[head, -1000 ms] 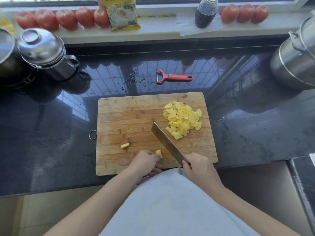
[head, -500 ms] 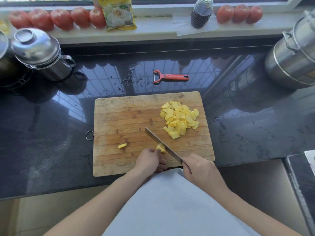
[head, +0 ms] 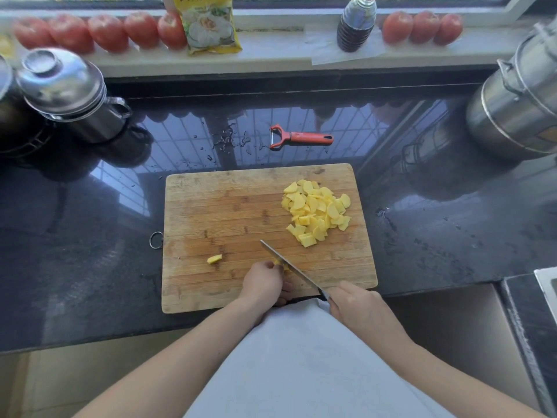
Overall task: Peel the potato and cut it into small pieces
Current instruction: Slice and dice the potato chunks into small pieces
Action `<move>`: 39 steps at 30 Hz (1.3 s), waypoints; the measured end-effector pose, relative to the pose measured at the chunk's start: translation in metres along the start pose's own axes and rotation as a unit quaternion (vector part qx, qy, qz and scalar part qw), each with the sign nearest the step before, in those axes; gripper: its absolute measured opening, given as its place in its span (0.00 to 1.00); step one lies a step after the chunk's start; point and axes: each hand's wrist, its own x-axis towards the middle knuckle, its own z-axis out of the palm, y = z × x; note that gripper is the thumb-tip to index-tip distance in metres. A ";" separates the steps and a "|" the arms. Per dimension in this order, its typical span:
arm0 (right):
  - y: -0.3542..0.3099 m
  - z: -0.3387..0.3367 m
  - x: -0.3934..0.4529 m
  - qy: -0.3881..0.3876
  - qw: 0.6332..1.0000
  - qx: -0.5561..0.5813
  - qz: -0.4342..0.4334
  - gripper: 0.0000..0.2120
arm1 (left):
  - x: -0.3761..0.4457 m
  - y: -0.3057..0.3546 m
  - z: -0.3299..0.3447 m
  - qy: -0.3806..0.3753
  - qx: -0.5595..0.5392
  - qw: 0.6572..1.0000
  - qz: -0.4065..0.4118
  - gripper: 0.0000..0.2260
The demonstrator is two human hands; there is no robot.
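A small potato piece [head: 279, 262] lay near the front edge of the cutting board [head: 229, 212], pinched by the left hand [head: 265, 283]. The knife [head: 291, 270] rested against it, its handle gripped by the right hand [head: 358, 306]. Cut pieces [head: 316, 211] were heaped at the board's right; one stray piece [head: 214, 259] lay left. A peeler [head: 301, 138] lay on the counter [head: 90, 236] behind.

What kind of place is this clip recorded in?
Most likely a home kitchen: a cutting board on a dark stone counter, steel pots, and tomatoes along the windowsill.
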 end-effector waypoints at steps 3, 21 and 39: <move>-0.006 0.022 0.027 -0.017 0.999 0.012 0.031 0.09 | -0.001 0.000 0.001 0.008 0.008 1.000 0.005 0.14; 0.000 0.005 0.001 0.010 1.000 0.012 0.016 0.12 | 0.004 -0.007 0.002 0.007 -0.002 1.000 0.008 0.11; 0.005 0.003 0.035 -0.001 0.997 0.029 0.065 0.06 | -0.003 -0.001 0.003 0.010 0.005 1.000 0.010 0.14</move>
